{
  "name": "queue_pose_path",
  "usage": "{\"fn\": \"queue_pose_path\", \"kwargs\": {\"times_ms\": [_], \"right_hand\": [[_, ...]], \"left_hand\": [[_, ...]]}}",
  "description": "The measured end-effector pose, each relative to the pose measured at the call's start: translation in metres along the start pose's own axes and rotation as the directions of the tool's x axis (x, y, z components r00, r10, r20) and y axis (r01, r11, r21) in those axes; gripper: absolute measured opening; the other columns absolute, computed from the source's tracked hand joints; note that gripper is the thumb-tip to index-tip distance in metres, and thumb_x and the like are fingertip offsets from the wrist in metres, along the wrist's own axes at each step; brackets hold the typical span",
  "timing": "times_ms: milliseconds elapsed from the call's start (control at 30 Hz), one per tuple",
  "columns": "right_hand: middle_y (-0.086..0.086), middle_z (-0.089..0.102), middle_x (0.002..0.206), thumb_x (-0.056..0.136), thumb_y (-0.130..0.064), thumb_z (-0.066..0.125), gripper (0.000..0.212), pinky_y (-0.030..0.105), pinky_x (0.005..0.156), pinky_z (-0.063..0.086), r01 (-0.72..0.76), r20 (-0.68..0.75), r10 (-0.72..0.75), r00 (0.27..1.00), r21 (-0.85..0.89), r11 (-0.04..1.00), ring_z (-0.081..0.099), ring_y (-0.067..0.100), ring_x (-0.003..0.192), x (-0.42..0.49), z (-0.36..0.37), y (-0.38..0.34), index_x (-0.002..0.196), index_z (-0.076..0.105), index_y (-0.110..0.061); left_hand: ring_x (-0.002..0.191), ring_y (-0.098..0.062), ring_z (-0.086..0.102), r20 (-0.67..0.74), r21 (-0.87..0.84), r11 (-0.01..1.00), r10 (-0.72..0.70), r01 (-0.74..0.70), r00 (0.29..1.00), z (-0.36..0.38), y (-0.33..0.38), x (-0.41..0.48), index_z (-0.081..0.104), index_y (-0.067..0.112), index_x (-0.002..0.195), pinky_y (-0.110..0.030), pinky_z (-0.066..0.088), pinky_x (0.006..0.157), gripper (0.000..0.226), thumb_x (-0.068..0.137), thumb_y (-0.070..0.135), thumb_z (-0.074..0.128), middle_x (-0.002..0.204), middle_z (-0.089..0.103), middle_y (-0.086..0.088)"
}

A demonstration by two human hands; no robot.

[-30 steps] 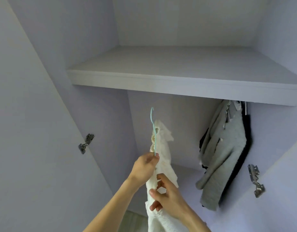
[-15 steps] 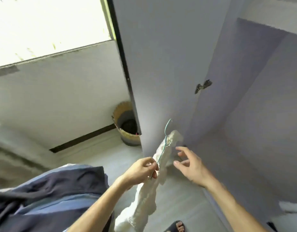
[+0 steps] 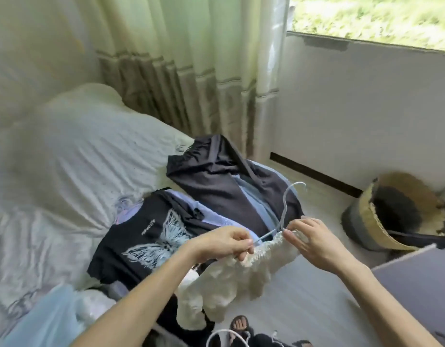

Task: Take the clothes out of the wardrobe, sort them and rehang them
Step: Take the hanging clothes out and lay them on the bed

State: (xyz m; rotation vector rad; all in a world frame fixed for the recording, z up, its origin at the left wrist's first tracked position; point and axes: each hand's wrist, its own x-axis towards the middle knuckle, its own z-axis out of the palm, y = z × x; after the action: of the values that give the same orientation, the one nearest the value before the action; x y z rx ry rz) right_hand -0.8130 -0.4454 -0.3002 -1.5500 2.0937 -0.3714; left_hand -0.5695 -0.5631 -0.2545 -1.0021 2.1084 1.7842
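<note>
Left of frame: the bed (image 3: 53,171) carries removed clothes, a butterfly shirt (image 3: 151,236) and a dark garment (image 3: 216,176) toward centre. Lower centre: left hand (image 3: 216,242) pinches the hanger (image 3: 283,209); right hand (image 3: 316,244) pinches the white top (image 3: 236,284) at its neckline, not yet off the hanger. Assessment: removal part done; sorting and rehanging outstanding.

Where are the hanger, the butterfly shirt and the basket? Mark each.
hanger (image 3: 284,209), head view, on its wire neck.
butterfly shirt (image 3: 164,242), head view, on the print.
basket (image 3: 368,216), head view, on its woven wall.
</note>
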Motion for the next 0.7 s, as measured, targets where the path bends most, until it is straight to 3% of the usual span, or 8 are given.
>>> {"fn": "queue_pose_path", "kwargs": {"times_ms": [100,200,267,333,433,600,700], "right_hand": [[-0.015,0.059,0.091,0.082,-0.082,0.030,0.052,0.031,0.077,0.049,0.132,0.037,-0.132,0.991,0.010,0.991,0.057,0.010,0.088,0.026,0.012,-0.063,0.090,0.057,-0.038],[-0.013,0.058,0.091,0.086,-0.075,0.038,0.041,0.011,0.061,0.035,0.286,0.117,-0.281,0.953,-0.029,0.958,0.055,0.005,0.081,0.035,0.022,-0.122,0.086,0.053,-0.038],[-0.013,0.057,0.093,0.090,-0.071,0.040,0.037,0.010,0.056,0.033,0.360,0.163,-0.342,0.925,-0.096,0.928,0.053,0.004,0.080,0.036,0.026,-0.155,0.089,0.055,-0.037],[-0.015,0.056,0.089,0.088,-0.074,0.038,0.043,0.013,0.059,0.037,0.450,0.181,-0.427,0.886,-0.110,0.886,0.056,0.007,0.081,0.036,0.032,-0.181,0.089,0.055,-0.035],[-0.015,0.058,0.090,0.085,-0.076,0.039,0.046,0.033,0.074,0.050,0.546,0.246,-0.516,0.820,-0.072,0.834,0.060,0.012,0.084,0.032,0.042,-0.214,0.092,0.056,-0.034],[-0.017,0.064,0.112,0.084,-0.076,0.044,0.052,0.029,0.089,0.046,0.690,0.333,-0.660,0.674,0.036,0.723,0.061,0.008,0.102,0.031,0.056,-0.236,0.116,0.057,-0.038],[-0.022,0.062,0.108,0.080,-0.082,0.038,0.060,0.025,0.089,0.042,0.702,0.430,-0.644,0.633,0.033,0.712,0.059,0.006,0.105,0.023,0.072,-0.246,0.110,0.062,-0.036]], "left_hand": [[0.077,-0.010,0.057,-0.195,-0.101,0.993,-0.077,0.058,0.978,-0.021,-0.033,-0.056,0.065,0.021,0.086,-0.030,0.043,0.083,0.021,0.096,0.037,0.058,0.080,0.065,0.006],[0.080,-0.006,0.056,-0.379,-0.093,0.990,-0.137,0.110,0.915,-0.028,-0.060,-0.107,0.065,0.020,0.090,-0.026,0.043,0.081,0.027,0.094,0.047,0.061,0.087,0.063,0.011],[0.078,-0.004,0.055,-0.500,-0.064,0.985,-0.170,0.160,0.849,-0.024,-0.077,-0.137,0.062,0.024,0.087,-0.027,0.044,0.078,0.026,0.095,0.048,0.060,0.085,0.061,0.014],[0.080,-0.002,0.056,-0.599,-0.056,0.974,-0.209,0.221,0.773,-0.013,-0.090,-0.165,0.059,0.032,0.083,-0.032,0.047,0.083,0.024,0.095,0.052,0.057,0.085,0.062,0.016],[0.082,-0.005,0.059,-0.739,-0.103,0.965,-0.238,0.243,0.630,0.010,-0.101,-0.200,0.059,0.029,0.085,-0.037,0.049,0.085,0.029,0.095,0.056,0.052,0.088,0.065,0.013],[0.087,-0.006,0.065,-0.851,-0.256,0.946,-0.319,0.201,0.418,0.053,-0.118,-0.261,0.061,0.029,0.081,-0.039,0.049,0.090,0.030,0.095,0.055,0.054,0.088,0.069,0.015],[0.085,-0.004,0.063,-0.880,-0.304,0.929,-0.359,0.212,0.310,0.078,-0.130,-0.304,0.062,0.025,0.078,-0.035,0.047,0.088,0.028,0.097,0.045,0.059,0.086,0.070,0.015]]}}
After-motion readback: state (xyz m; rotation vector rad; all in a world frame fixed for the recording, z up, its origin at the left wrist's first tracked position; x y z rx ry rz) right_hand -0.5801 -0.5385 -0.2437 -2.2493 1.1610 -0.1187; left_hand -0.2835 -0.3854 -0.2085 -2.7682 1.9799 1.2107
